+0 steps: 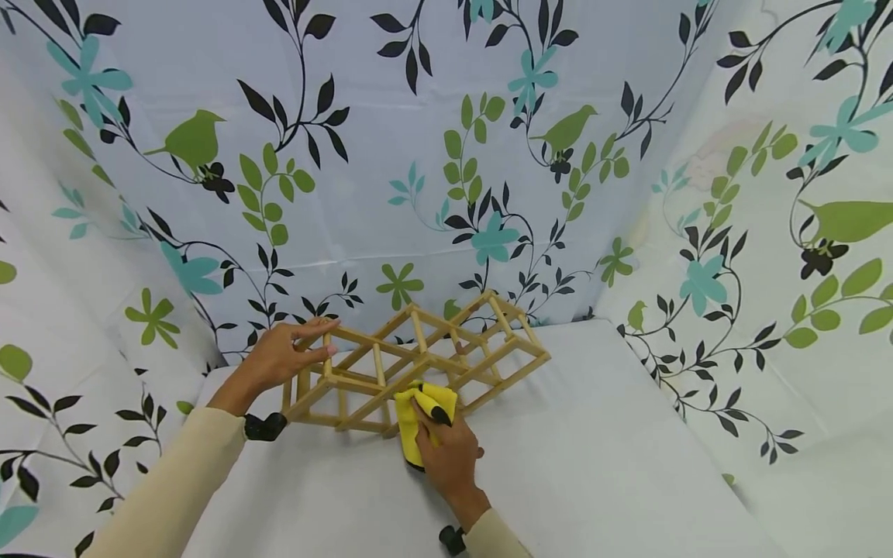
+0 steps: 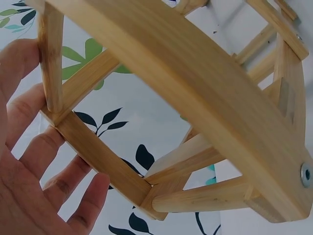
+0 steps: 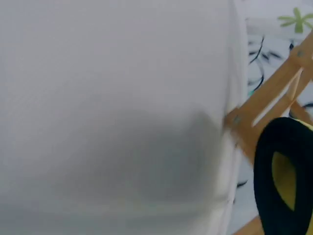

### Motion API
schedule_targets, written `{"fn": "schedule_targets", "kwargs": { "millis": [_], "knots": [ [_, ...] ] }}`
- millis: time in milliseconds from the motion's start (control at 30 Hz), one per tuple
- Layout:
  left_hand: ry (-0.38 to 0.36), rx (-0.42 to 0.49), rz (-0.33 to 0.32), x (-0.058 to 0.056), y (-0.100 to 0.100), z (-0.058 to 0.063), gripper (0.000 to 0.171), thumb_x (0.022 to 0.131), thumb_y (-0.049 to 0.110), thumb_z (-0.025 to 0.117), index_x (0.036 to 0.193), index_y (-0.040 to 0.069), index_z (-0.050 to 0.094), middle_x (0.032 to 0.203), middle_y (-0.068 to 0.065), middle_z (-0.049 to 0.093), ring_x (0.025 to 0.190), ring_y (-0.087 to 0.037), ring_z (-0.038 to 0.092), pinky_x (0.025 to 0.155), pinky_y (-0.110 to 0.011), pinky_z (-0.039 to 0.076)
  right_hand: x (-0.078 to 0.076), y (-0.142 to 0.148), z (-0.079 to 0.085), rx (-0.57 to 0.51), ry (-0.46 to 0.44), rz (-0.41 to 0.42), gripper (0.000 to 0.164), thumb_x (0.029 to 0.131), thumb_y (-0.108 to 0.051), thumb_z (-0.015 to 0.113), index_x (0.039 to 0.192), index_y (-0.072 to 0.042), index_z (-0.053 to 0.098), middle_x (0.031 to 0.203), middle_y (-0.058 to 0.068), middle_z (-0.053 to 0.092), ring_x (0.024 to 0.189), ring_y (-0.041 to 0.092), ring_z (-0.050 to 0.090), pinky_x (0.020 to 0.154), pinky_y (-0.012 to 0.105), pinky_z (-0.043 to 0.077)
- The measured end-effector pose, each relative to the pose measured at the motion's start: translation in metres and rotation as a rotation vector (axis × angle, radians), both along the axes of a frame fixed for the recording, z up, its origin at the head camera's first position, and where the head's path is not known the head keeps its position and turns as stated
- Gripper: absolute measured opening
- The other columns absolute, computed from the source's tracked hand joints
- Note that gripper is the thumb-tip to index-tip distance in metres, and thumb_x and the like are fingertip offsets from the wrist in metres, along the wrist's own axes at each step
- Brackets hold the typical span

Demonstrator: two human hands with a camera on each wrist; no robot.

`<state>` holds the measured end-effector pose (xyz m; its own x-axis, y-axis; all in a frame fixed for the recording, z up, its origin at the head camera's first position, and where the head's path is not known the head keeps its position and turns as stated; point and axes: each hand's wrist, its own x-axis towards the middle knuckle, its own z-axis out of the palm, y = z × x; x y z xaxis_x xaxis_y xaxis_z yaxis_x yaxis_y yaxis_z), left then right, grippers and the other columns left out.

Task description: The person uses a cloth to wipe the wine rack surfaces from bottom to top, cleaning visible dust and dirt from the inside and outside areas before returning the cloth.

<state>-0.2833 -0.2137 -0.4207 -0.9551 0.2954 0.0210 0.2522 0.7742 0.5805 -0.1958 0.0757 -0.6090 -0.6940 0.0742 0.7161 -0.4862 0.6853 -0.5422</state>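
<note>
A wooden lattice rack (image 1: pixel 422 361), made of crossed slats and round dowels, is stretched out at the back of the white table. At its left end my left hand (image 1: pixel 275 356) grips a corner, and in the left wrist view the fingers (image 2: pixel 46 147) bend around a slat and dowel. My right hand (image 1: pixel 449 457) holds a bunched yellow cloth (image 1: pixel 408 428) with black edging against the rack's front, near the middle. The right wrist view shows the cloth's black edge (image 3: pixel 265 166) beside a slat (image 3: pixel 269 89); the right hand itself is out of that view.
The white table (image 1: pixel 593 449) extends in front of and to the right of the rack. Close behind it hangs a curtain (image 1: pixel 370 209) printed with leaves, birds and flowers, which also encloses both sides.
</note>
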Motion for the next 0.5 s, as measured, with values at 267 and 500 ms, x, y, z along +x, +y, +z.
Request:
{"fn": "schedule_targets", "kwargs": {
  "millis": [267, 500],
  "knots": [
    [-0.011, 0.012, 0.008, 0.002, -0.001, -0.001, 0.065, 0.101, 0.052, 0.07, 0.157, 0.024, 0.053, 0.168, -0.021, 0.039, 0.144, -0.059, 0.045, 0.109, -0.076, 0.043, 0.004, 0.001, -0.008, 0.07, -0.103, -0.1, 0.034, 0.079, -0.004, 0.08, 0.107, -0.021, 0.088, 0.098, 0.007, 0.077, 0.081, 0.021, 0.072, 0.065, 0.038, 0.06],
    [-0.026, 0.033, 0.031, 0.0, -0.002, -0.004, 0.064, 0.101, 0.051, 0.07, 0.157, 0.025, 0.053, 0.17, -0.019, 0.037, 0.148, -0.059, 0.04, 0.112, -0.077, 0.039, 0.0, -0.002, -0.006, 0.01, 0.023, -0.02, 0.037, 0.087, -0.004, 0.081, 0.121, -0.017, 0.083, 0.112, 0.017, 0.076, 0.097, 0.03, 0.077, 0.078, 0.046, 0.065]
  ]
}}
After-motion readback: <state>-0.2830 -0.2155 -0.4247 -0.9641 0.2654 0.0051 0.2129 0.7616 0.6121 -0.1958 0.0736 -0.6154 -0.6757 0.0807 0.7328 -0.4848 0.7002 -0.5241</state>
